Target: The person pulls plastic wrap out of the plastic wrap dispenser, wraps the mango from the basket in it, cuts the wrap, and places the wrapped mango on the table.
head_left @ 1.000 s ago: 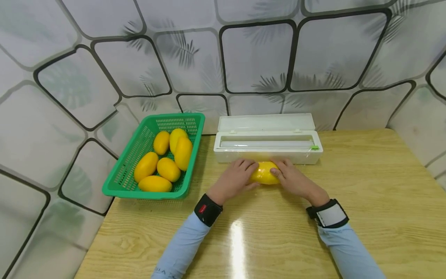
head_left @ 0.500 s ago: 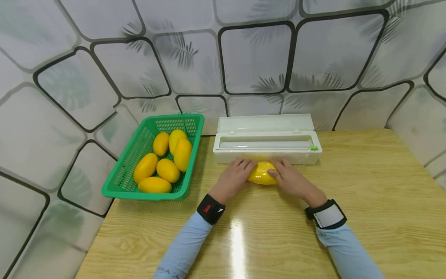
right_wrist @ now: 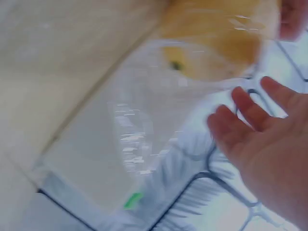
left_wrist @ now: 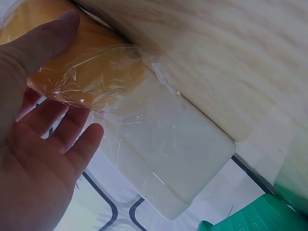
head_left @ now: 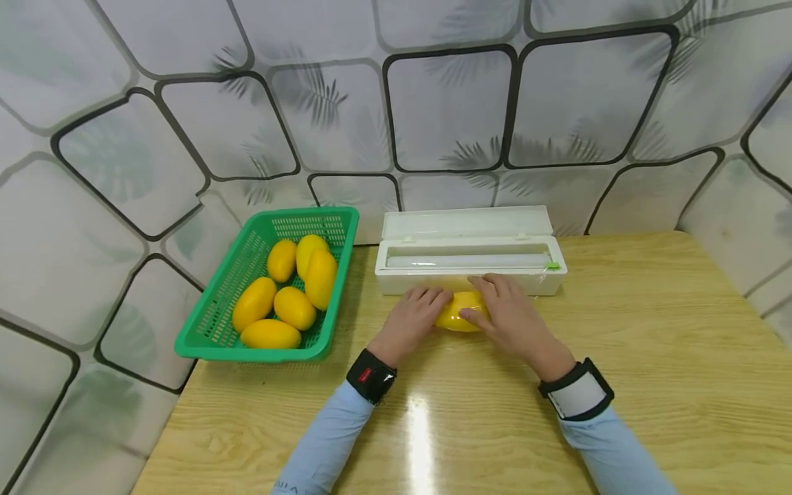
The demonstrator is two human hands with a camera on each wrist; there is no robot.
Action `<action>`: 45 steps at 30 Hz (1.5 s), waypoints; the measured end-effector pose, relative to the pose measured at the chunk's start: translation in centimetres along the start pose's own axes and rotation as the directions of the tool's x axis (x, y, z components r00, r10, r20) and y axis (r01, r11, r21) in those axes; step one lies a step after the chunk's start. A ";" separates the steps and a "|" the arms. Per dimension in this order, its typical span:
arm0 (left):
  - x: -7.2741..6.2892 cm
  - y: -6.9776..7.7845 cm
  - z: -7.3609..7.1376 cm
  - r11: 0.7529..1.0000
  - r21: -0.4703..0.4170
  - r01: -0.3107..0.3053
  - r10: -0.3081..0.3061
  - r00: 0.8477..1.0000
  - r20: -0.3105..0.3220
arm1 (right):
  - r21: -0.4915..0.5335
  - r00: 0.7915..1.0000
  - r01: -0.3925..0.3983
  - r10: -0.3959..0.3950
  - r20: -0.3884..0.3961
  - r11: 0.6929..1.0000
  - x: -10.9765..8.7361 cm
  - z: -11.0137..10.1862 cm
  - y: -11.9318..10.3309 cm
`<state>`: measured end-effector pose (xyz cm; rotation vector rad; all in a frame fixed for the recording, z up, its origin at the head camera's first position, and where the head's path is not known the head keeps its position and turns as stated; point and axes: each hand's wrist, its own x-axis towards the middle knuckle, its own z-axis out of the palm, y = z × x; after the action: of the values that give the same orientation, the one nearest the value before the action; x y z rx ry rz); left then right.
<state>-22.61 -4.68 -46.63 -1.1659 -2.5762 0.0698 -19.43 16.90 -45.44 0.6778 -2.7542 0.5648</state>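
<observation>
1. Head view: gripping the left end of a yellow mango (head_left: 456, 313) is the left hand (head_left: 408, 322), fingers over the top. The right hand (head_left: 518, 326) is at the other end, thumb over the fruit, fingers reaching past its far side. Mango lies on its side on the wood table (head_left: 656, 344), between the hands, just in front of a long white box (head_left: 535, 284). Box lid (head_left: 467, 222) is up at the back; white roll (head_left: 467, 261) inside, green clip (head_left: 553, 265) at the right end. Green basket (head_left: 262, 355) is left of the box, six mangoes (head_left: 294, 308) in it. Black band on each wrist, light blue sleeves (head_left: 328, 434). Patterned wall (head_left: 454, 113) behind.

2. Left wrist view: clear film (left_wrist: 120, 108), wrinkled and shiny, covers the mango and extends over the box face. Left thumb presses along the fruit, fingers bent round the opposite side, so it's holding the mango. Basket edge shows at bottom right.

3. Right wrist view: blurry. Right hand is fairly wide, fingers loosely bent and a little apart from the mango; thumb out of frame. Film stretches from the fruit toward the box. Dark spot on the fruit's end. Green clip visible low down.
</observation>
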 end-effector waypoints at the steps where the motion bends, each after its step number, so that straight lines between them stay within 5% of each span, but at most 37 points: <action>1: 0.0 0.0 0.0 1.000 -0.006 0.001 -0.001 1.000 0.000 | -0.021 0.998 0.039 -0.040 -0.039 0.999 0.1 -0.1 -0.4; 4: 0.1 -0.1 -0.1 0.999 -0.045 0.014 -0.014 1.000 0.004 | -0.089 0.981 0.154 -0.163 -0.104 0.984 0.1 -0.3 -1.5; 6: 0.1 -0.2 -0.1 0.995 -0.090 0.031 -0.030 0.999 0.009 | -0.131 0.977 0.187 -0.198 -0.081 0.974 0.0 -0.1 -2.0; 13: -0.2 -0.5 0.0 0.978 -0.198 0.061 -0.058 0.998 0.018 | -0.107 0.991 0.133 -0.136 -0.015 0.985 -0.4 0.8 -1.8; 24: -0.2 -0.6 0.2 0.981 -0.181 0.075 -0.071 0.997 0.032 | -0.060 0.992 0.114 -0.117 -0.049 0.992 -0.1 1.6 -0.8; 33: -0.2 -0.7 0.2 0.986 -0.160 0.053 -0.049 0.998 0.028 | 0.033 0.998 0.061 -0.062 0.028 0.998 -0.4 1.3 0.3; 45: 0.1 -1.7 0.1 0.943 -0.333 0.015 0.002 0.999 0.050 | -0.002 0.995 0.090 -0.090 0.044 0.996 -0.1 1.6 1.0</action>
<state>-23.91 -5.72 -46.38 -1.2807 -2.7073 -0.3579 -20.05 17.03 -47.24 0.8185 -2.7474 0.5307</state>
